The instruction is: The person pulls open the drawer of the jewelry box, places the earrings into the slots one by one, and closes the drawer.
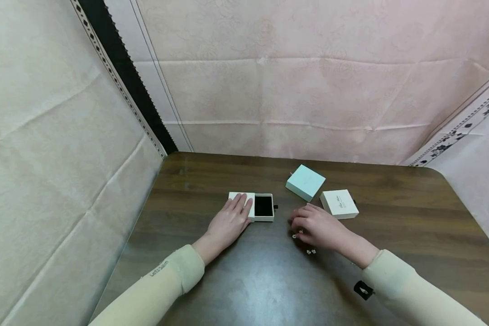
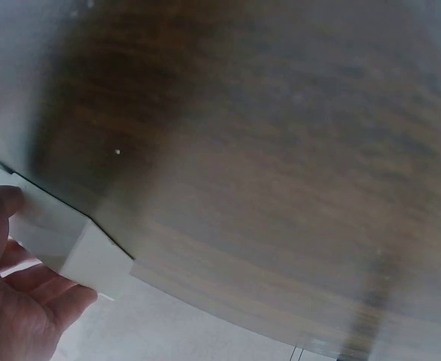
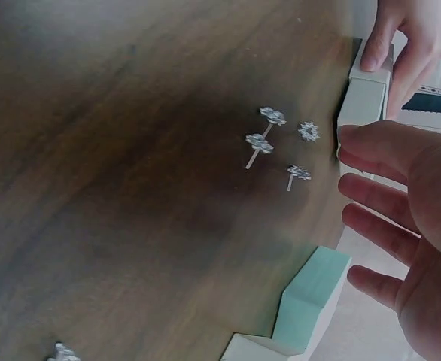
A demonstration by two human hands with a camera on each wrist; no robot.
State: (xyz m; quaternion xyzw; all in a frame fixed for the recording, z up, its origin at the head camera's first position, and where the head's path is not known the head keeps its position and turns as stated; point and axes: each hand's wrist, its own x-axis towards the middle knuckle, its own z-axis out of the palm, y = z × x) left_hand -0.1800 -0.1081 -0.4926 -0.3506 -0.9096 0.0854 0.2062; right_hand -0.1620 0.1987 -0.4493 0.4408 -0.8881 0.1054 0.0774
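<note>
My left hand holds a white drawer-style jewellery box, its fingers over the top and its thumb against the near side. The box's tray is slid partly out to the right, showing a black lining and a small black pull tab. My right hand hovers just above several silver, flower-shaped stud earrings on the table. In the right wrist view its fingers are relaxed and apart, and nothing is between them. Two of the studs show beside that hand in the head view.
A mint-green box sits beyond my right hand, beside a white lidded box with dark script. A small black piece bearing a silver shape lies by my right sleeve. Cloth-covered walls border the brown wooden table.
</note>
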